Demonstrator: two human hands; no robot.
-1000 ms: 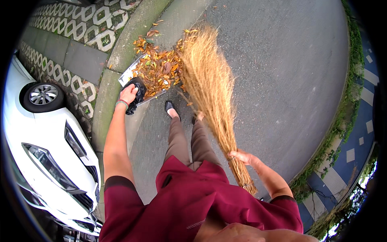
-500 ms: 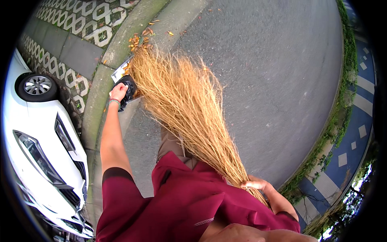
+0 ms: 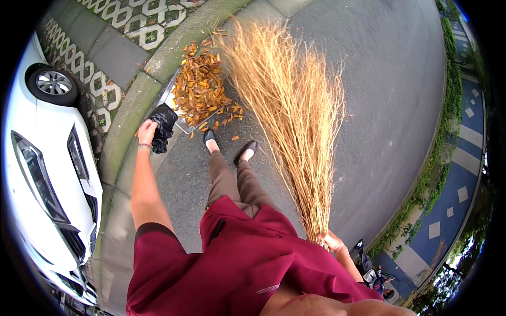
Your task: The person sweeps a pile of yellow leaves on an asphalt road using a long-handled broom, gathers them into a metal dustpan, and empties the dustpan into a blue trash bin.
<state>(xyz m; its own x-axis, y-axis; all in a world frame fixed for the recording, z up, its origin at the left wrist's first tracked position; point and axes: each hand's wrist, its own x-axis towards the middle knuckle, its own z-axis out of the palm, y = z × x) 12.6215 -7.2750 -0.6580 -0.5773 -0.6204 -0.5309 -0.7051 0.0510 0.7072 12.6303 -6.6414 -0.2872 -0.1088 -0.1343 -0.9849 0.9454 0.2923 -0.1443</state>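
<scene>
My right hand (image 3: 331,242) is closed round the bound end of a large straw broom (image 3: 295,121). The bristles fan out ahead over the road, lifted to the right of a heap of orange-brown leaves (image 3: 199,84). Those leaves lie in and around the mouth of a metal dustpan (image 3: 167,97) by the kerb, some spilling onto the asphalt. My left hand (image 3: 147,131) is closed on black plastic (image 3: 164,120) bunched at the dustpan's near side; what lies under the plastic is hidden.
A white car (image 3: 58,168) stands close on the left, beyond the kerb (image 3: 124,116). Patterned paving (image 3: 145,29) lies past it. Grey asphalt (image 3: 385,105) stretches right to a planted strip (image 3: 448,121) and blue paving (image 3: 448,213). My shoes (image 3: 246,151) are just behind the leaves.
The broom has swung right and away from the dustpan, uncovering the leaf heap and my feet. My left hand keeps its hold on the black plastic. A parked-looking object has appeared at lower right.
</scene>
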